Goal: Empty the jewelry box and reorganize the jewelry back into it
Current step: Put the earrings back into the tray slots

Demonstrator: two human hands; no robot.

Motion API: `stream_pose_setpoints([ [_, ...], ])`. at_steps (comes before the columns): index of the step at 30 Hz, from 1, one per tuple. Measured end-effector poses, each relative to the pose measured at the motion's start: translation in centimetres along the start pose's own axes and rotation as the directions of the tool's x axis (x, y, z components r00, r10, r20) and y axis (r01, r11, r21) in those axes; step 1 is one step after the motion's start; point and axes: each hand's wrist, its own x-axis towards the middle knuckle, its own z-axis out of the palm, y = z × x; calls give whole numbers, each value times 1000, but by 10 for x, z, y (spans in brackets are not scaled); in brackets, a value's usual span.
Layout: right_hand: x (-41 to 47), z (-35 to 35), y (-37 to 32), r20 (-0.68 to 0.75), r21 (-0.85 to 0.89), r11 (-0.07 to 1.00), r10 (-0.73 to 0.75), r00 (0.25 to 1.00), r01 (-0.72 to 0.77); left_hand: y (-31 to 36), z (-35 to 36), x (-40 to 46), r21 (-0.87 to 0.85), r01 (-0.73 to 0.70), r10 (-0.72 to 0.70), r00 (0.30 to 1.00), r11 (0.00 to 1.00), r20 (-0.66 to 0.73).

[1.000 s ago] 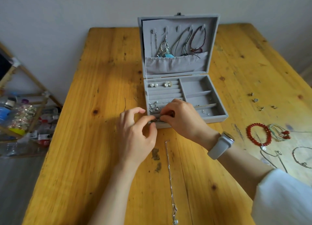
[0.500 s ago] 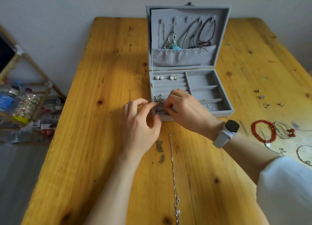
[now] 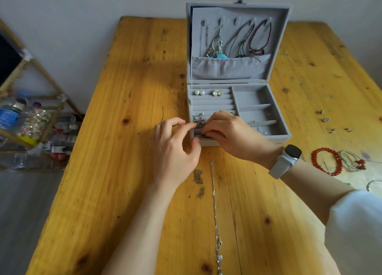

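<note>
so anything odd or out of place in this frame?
Mostly mid-sort clutter. One thin divider in the grey velvet jewelry box sits askew across the right compartments. A long silver chain and a red bead bracelet lie loose on the yellow wooden table.

Grey jewelry box (image 3: 277, 137) open, lid upright; necklaces (image 3: 237, 41) hung inside lid.

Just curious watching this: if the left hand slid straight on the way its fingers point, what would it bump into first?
Probably the silver earrings on the ring rolls of the jewelry box. The left hand points up and right at them, its fingertips nearly touching; the right hand is close beside. Depth is hard to judge.
</note>
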Motion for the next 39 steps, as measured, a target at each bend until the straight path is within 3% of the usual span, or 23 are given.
stream_pose_setpoints([
  [5, -17, -1, 4, -135, 43, 996, 79, 988, -74, 1, 0, -1, 12, -26, 26, 1000, 1000, 3],
  [13, -26, 4, 2, -92, -190, 982, 3, 996, -21, 2, 1, -2, 104, -91, 89, 996, 990, 21],
  [24, -78, -28, 9, -255, -27, 979, 191, 948, -204, 21, 8, -3, 140, -110, 108, 994, 984, 25],
  [29, -123, -61, 41, -340, -45, 937, 311, 887, -346, 88, 37, 11, 127, -261, 242, 958, 957, 152],
  [33, -159, -83, 80, -438, -53, 852, 448, 779, -520, 145, 80, 23, 103, -406, 354, 876, 908, 328],
  [36, -175, -94, 112, -468, -45, 764, 553, 690, -643, 169, 117, 30, 161, -467, 321, 781, 869, 536],
  [39, -175, -98, 138, -442, -89, 708, 603, 665, -701, 178, 147, 36, 247, -489, 249, 740, 837, 624],
])
